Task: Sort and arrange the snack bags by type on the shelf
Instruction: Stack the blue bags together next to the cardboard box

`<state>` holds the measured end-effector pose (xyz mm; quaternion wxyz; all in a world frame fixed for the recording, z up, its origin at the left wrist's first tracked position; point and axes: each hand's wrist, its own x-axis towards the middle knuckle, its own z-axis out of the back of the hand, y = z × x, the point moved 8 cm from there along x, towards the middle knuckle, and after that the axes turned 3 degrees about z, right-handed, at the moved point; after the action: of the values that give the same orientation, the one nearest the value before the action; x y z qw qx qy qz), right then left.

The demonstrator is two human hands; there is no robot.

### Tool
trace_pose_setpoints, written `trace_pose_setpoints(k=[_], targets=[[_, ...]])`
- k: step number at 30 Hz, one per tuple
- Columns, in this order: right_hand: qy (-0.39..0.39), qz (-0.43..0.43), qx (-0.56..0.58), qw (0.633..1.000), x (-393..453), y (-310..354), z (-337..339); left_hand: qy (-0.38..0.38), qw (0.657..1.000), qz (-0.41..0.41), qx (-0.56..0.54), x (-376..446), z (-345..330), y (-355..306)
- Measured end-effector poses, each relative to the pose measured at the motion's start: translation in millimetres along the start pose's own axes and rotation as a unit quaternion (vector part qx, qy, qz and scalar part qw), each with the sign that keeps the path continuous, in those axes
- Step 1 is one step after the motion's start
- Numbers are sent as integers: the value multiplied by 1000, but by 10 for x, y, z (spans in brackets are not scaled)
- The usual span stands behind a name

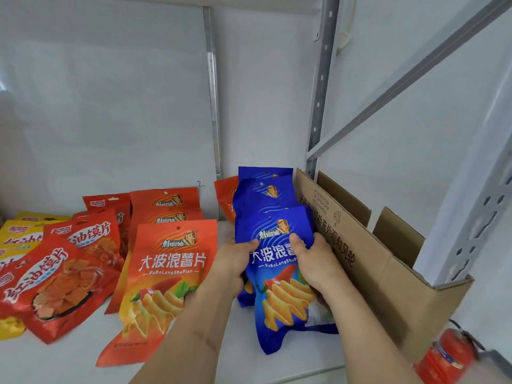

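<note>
Gripping the front blue bag (279, 275) from both sides, the left hand (234, 261) and the right hand (314, 260) are each clamping on it, thumbs lying across its printed face and fingers curling behind its edges. This bag is standing almost upright on the white shelf (69, 358), at the front of a row of blue bags (266, 189) that is running back from the hands toward the rear panel (110, 92).

Just right of the right hand, a cardboard box (388, 273) with open flaps is sitting against the blue row, its near wall touching the back of that hand. Beyond the box, a grey upright (321, 79) of the shelving is rising.

Just left of the left hand, an orange-red chip bag (166, 275) is leaning back, with more orange bags (166, 202) of the same print lining up behind it; another orange bag (225, 198) is peeking out behind the blue row. Further left of the hands, red bags (55, 284) are lying tilted and overlapping, and yellow bags (19, 234) are showing beyond them at the far left edge.

Below and right of the right hand, at the frame's corner, a red canister-like object (446, 356) is showing, partly blurred.
</note>
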<state>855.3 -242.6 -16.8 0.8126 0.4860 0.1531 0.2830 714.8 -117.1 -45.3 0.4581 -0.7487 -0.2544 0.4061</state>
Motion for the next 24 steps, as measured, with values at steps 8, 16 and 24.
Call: trace_pose_setpoints(k=[8, 16, 24], targets=[[18, -22, 176, 984, 42, 132, -7, 54, 998, -11, 8, -119, 78, -71], [61, -52, 272, 959, 69, -100, -90, 66, 997, -4, 43, -135, -40, -37], [42, -65, 273, 959, 110, -194, -120, -13, 996, -76, -33, 42, 45, -710]])
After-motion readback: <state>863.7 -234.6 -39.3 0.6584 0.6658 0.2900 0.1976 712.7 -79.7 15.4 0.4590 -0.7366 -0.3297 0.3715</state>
